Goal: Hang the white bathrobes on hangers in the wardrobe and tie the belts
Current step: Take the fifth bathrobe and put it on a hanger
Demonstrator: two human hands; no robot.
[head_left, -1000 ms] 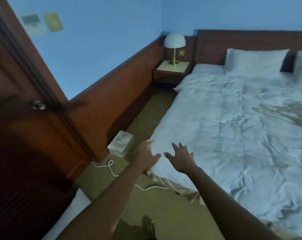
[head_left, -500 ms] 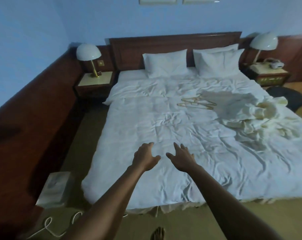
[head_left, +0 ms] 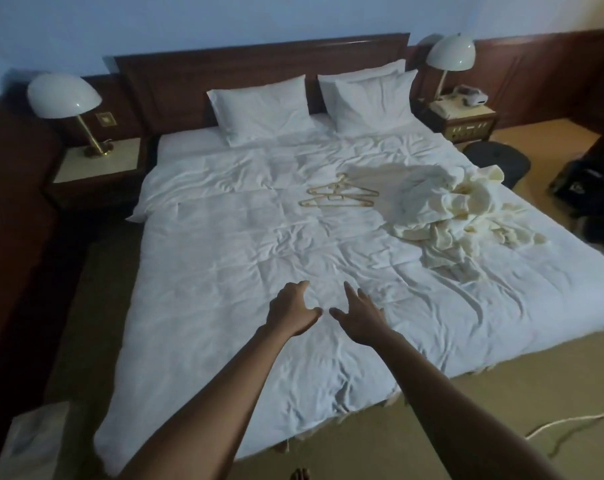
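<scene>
One head-worn wide-angle view only, so no second view shares any part of the scene. It stands at the foot of the white-duveted double bed [head_left: 245, 258], facing forward and down along it toward the dark wooden headboard [head_left: 259, 64]. Both bare forearms enter from the bottom edge, nearest the lens. Far wall and bedside tables lie well off; edges bow with lens distortion.

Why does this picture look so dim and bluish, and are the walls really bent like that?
Head view: the room is poorly lit, both lamps look unlit, so the bed reads blue-grey; the wide lens bows the headboard and edges; the robes and hangers look soft.
</scene>
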